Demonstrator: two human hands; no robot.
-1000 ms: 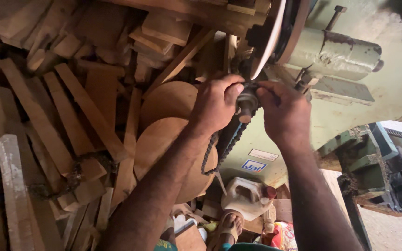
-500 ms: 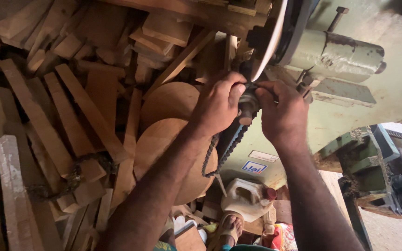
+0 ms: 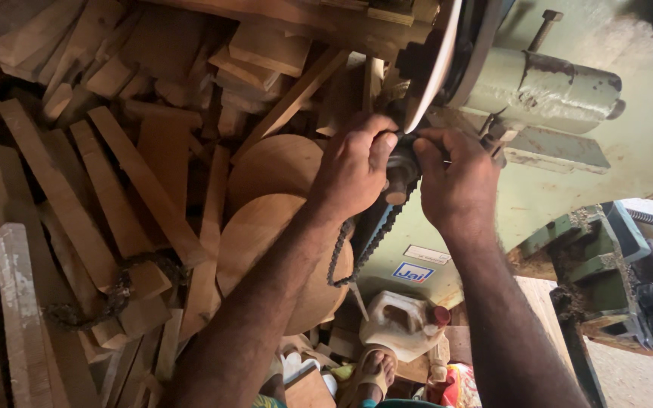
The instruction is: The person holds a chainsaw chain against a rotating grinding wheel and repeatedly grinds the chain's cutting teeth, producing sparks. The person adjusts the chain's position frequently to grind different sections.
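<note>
My left hand [image 3: 353,166] and my right hand [image 3: 455,181] both grip a small dark sprocket [image 3: 400,177] low on a pale green machine [image 3: 568,143]. A black roller chain [image 3: 360,253] hangs from the sprocket in a loop below my left wrist. Just above my hands is the edge of a large light-coloured wheel [image 3: 436,64] and a grey-green cylindrical shaft housing [image 3: 542,83]. What the fingers do on the sprocket is hidden by my knuckles.
Stacked wood offcuts and planks [image 3: 92,196] fill the left side, with two round wooden discs [image 3: 273,234] leaning by the machine. Below are a white plastic jug [image 3: 398,325] and my sandalled foot [image 3: 376,370]. A dark green cast vice-like part [image 3: 621,279] stands at right.
Both hands stay on the sprocket; the right hand has shifted slightly around it and the view has tilted a little. The chain hangs as before.
</note>
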